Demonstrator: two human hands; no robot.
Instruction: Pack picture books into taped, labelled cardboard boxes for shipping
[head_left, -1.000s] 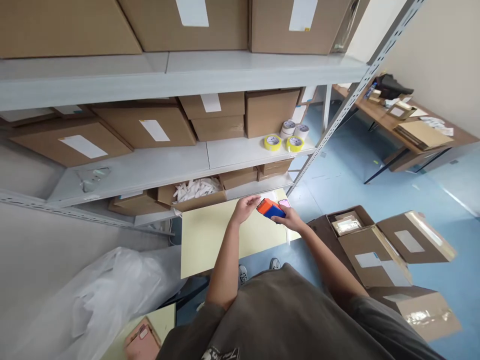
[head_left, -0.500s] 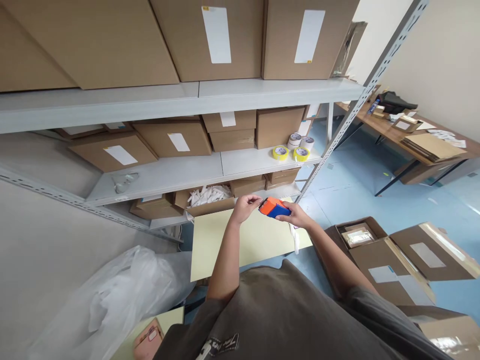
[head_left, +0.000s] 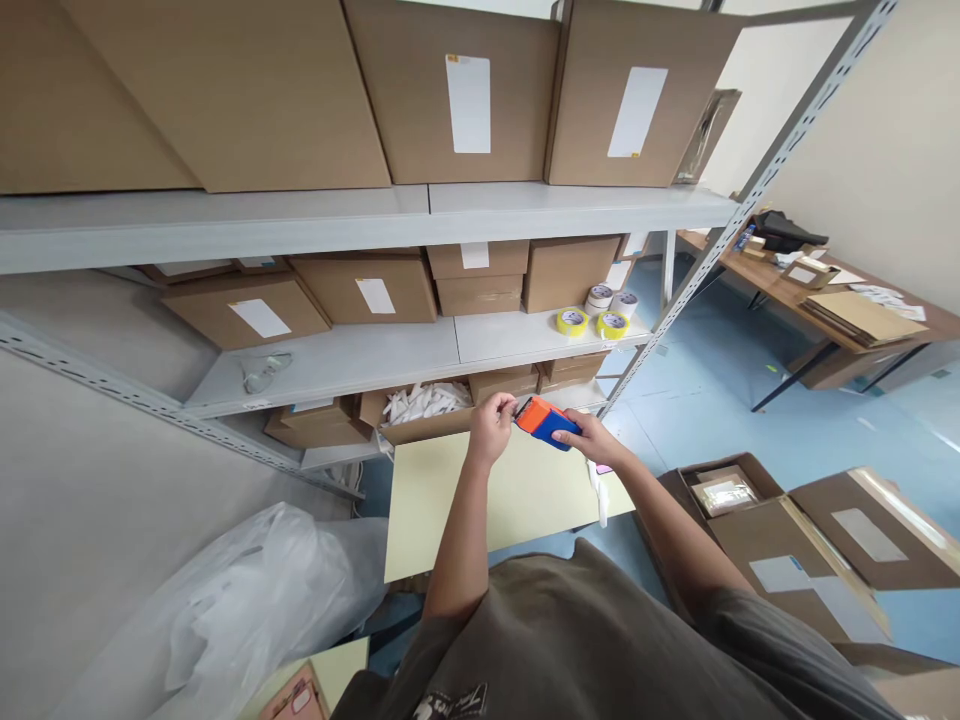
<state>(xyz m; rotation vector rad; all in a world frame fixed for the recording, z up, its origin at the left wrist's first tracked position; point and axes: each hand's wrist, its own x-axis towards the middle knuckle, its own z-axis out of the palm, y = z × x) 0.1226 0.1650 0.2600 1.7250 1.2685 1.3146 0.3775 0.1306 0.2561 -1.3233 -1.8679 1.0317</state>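
Note:
In the head view, my right hand [head_left: 596, 438] is wrapped round the rear part of an orange-and-blue handheld device [head_left: 546, 420], boxy, with a dark front end; its exact kind I cannot make out. My left hand [head_left: 495, 425] is at the dark front end with its fingertips pinched together. Whatever lies between those fingertips is too small to name. Both hands are above a pale yellow tabletop [head_left: 439, 500]. Below my right hand, a white strip [head_left: 602, 500] hangs over the table's edge beside a small pink item [head_left: 604, 468].
Grey metal shelving [head_left: 360, 360] with cardboard boxes [head_left: 570, 275] stands ahead. It also bears yellow tape rolls [head_left: 572, 321] and safety glasses [head_left: 264, 372]. A box of white pieces [head_left: 424, 428] sits lower. Right are an open carton [head_left: 787, 550] and a desk [head_left: 855, 265]; left, a plastic bag [head_left: 277, 590].
The view has shifted, so the shelves and table appear lower and slightly to the right. My left hand's fingers are more upright at the device's front end; my right hand keeps its hold.

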